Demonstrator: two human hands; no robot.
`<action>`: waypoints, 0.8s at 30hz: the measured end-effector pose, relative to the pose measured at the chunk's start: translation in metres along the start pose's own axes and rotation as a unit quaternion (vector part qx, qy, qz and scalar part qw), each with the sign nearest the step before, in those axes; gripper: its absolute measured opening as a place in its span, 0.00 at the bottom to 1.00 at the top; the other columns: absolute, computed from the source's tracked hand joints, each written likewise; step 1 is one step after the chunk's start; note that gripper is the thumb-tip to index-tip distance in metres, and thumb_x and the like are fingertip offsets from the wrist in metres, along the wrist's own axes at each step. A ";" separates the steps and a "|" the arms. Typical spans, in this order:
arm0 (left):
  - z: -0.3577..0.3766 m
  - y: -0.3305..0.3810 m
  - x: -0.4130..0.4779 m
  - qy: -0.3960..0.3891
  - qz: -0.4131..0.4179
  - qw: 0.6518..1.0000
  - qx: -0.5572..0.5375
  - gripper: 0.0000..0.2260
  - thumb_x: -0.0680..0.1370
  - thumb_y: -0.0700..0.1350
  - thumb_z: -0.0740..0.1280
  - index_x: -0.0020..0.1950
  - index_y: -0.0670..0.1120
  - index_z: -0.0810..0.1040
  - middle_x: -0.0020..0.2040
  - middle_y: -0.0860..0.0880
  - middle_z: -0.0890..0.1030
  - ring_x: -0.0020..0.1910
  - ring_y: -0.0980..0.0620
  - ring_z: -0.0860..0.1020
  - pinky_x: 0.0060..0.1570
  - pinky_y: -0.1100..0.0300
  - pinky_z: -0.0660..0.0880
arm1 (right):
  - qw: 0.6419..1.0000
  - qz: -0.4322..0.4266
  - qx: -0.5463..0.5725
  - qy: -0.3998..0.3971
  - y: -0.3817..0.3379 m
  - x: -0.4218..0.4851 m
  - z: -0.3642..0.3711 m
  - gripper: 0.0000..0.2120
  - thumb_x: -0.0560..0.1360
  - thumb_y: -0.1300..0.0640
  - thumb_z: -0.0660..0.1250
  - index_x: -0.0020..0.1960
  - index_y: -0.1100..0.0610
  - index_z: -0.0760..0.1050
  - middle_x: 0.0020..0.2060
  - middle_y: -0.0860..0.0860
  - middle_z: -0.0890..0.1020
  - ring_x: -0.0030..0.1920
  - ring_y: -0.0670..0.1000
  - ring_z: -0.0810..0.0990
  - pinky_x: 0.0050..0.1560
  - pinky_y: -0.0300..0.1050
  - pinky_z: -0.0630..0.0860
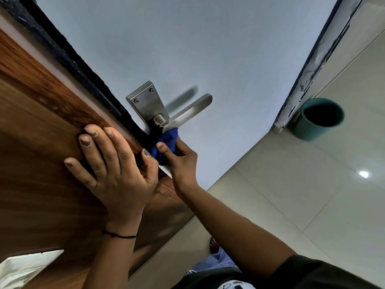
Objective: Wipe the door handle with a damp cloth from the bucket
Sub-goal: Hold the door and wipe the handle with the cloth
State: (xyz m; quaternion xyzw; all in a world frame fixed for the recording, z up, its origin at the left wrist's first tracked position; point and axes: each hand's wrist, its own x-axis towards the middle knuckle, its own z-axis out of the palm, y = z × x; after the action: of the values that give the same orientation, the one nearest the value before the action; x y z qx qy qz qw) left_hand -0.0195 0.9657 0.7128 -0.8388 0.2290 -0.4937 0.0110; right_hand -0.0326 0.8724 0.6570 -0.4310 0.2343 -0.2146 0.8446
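Note:
A brushed steel lever handle (188, 113) on a steel backplate (146, 101) sticks out from the pale blue-grey door (208, 49). A bunched blue cloth (166, 142) presses against the underside of the lever's base, close to the pivot. My right hand (180, 161) grips that cloth from below, thumb on its front. My left hand (110, 165) lies flat with fingers spread on the brown wood-grain surface (31, 163) beside the door, holding nothing. A teal bucket (318, 119) stands on the floor at the right.
A dark rough seal strip (68, 59) runs along the door's edge by the wood panel. A pale tiled floor (312, 195) spreads to the right. The worn bottom edge of the door (308, 76) ends beside the bucket. A bare foot (214, 245) shows low in the view.

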 end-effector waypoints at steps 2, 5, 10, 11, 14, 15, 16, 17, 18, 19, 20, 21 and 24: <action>-0.001 -0.001 0.000 -0.003 0.004 1.000 -0.001 0.38 0.77 0.49 0.61 0.78 0.41 0.41 0.70 0.34 0.58 0.77 0.52 0.36 0.75 0.50 0.34 | 0.998 -0.038 -0.041 0.033 0.004 0.002 0.005 0.08 0.71 0.63 0.72 0.50 0.60 0.82 0.41 0.55 0.82 0.41 0.49 0.78 0.44 0.38 0.76; -0.001 -0.001 -0.001 -0.004 0.009 1.000 0.002 0.38 0.77 0.49 0.60 0.78 0.41 0.41 0.71 0.35 0.57 0.78 0.52 0.36 0.74 0.50 0.34 | 0.989 -0.089 -0.099 0.065 0.008 0.008 0.001 0.10 0.69 0.63 0.74 0.51 0.59 0.83 0.40 0.53 0.80 0.40 0.43 0.74 0.43 0.33 0.72; 0.001 -0.001 0.000 -0.003 0.009 1.000 0.011 0.37 0.77 0.49 0.60 0.78 0.41 0.41 0.71 0.36 0.58 0.78 0.51 0.36 0.75 0.50 0.35 | 0.968 -0.131 -0.207 0.053 0.021 0.013 -0.009 0.17 0.71 0.63 0.72 0.59 0.52 0.81 0.43 0.56 0.76 0.44 0.51 0.76 0.50 0.50 0.78; 0.001 -0.001 0.000 -0.003 0.008 1.000 0.011 0.37 0.77 0.49 0.60 0.78 0.41 0.41 0.71 0.36 0.58 0.78 0.51 0.36 0.75 0.50 0.35 | 0.963 -0.134 -0.230 0.047 0.024 0.016 -0.013 0.18 0.71 0.63 0.72 0.59 0.50 0.80 0.42 0.53 0.75 0.45 0.53 0.77 0.50 0.54 0.78; 0.000 -0.001 -0.001 0.001 0.007 1.000 0.015 0.38 0.77 0.49 0.61 0.78 0.41 0.42 0.72 0.36 0.58 0.78 0.51 0.37 0.75 0.49 0.35 | 0.955 -0.122 -0.259 0.074 0.024 0.023 -0.031 0.21 0.69 0.64 0.72 0.55 0.41 0.81 0.39 0.48 0.74 0.43 0.56 0.79 0.47 0.59 0.78; 0.000 -0.002 -0.001 0.003 0.009 1.000 0.016 0.38 0.76 0.49 0.61 0.78 0.40 0.43 0.72 0.36 0.59 0.78 0.51 0.37 0.75 0.49 0.35 | 0.959 -0.107 -0.242 0.098 0.020 0.028 -0.038 0.21 0.69 0.63 0.72 0.54 0.40 0.81 0.40 0.49 0.75 0.42 0.55 0.80 0.48 0.60 0.78; 0.000 -0.002 -0.001 0.005 0.011 1.000 0.016 0.37 0.76 0.49 0.61 0.78 0.40 0.43 0.72 0.36 0.59 0.78 0.51 0.37 0.75 0.49 0.35 | 0.964 -0.094 -0.217 0.125 0.013 0.032 -0.045 0.20 0.70 0.62 0.72 0.56 0.42 0.80 0.42 0.51 0.76 0.42 0.54 0.81 0.49 0.60 0.79; 0.001 -0.002 -0.001 0.006 0.012 1.000 0.018 0.37 0.76 0.49 0.61 0.78 0.40 0.43 0.72 0.36 0.59 0.78 0.51 0.37 0.75 0.49 0.35 | 0.964 -0.097 -0.198 0.148 0.005 0.035 -0.052 0.20 0.72 0.60 0.71 0.62 0.47 0.77 0.46 0.53 0.77 0.45 0.54 0.81 0.52 0.60 0.79; 0.001 -0.002 0.000 0.005 0.011 1.000 0.022 0.38 0.77 0.49 0.61 0.78 0.40 0.43 0.72 0.36 0.59 0.78 0.51 0.37 0.75 0.50 0.35 | 0.958 -0.119 -0.200 0.167 -0.006 0.037 -0.056 0.22 0.74 0.56 0.69 0.67 0.50 0.72 0.51 0.53 0.76 0.49 0.54 0.81 0.55 0.58 0.78; 0.001 -0.002 0.000 0.004 0.011 1.000 0.024 0.38 0.77 0.49 0.61 0.78 0.40 0.42 0.72 0.36 0.58 0.78 0.50 0.37 0.75 0.50 0.35 | 0.949 -0.154 -0.213 0.176 -0.017 0.037 -0.059 0.25 0.76 0.54 0.66 0.72 0.49 0.66 0.54 0.52 0.74 0.53 0.55 0.80 0.59 0.56 0.77; 0.001 -0.001 0.000 0.003 0.010 1.000 0.025 0.38 0.77 0.50 0.61 0.78 0.41 0.42 0.72 0.37 0.58 0.78 0.50 0.37 0.75 0.50 0.35 | 0.938 -0.190 -0.229 0.175 -0.027 0.036 -0.060 0.27 0.77 0.53 0.63 0.74 0.48 0.61 0.56 0.51 0.72 0.56 0.55 0.79 0.61 0.52 0.76; 0.001 -0.001 0.000 0.002 0.010 1.000 0.025 0.38 0.77 0.50 0.61 0.78 0.40 0.42 0.72 0.37 0.58 0.78 0.50 0.37 0.75 0.50 0.36 | 0.930 -0.218 -0.245 0.168 -0.035 0.033 -0.058 0.27 0.78 0.54 0.61 0.76 0.48 0.58 0.57 0.50 0.71 0.57 0.54 0.77 0.60 0.47 0.76; 0.000 -0.002 0.001 -0.004 0.013 1.000 0.027 0.38 0.76 0.50 0.61 0.78 0.40 0.43 0.75 0.36 0.55 0.78 0.49 0.38 0.75 0.49 0.36 | 0.929 -0.243 -0.253 0.119 -0.046 0.016 -0.044 0.25 0.78 0.57 0.63 0.72 0.47 0.62 0.61 0.50 0.74 0.57 0.52 0.78 0.59 0.47 0.77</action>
State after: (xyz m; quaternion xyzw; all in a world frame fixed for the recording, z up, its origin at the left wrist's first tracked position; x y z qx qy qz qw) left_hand -0.0181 0.9667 0.7139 -0.8373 0.2261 -0.4962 0.0410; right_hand -0.0531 0.8113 0.6689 -0.6453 0.2678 -0.3964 0.5956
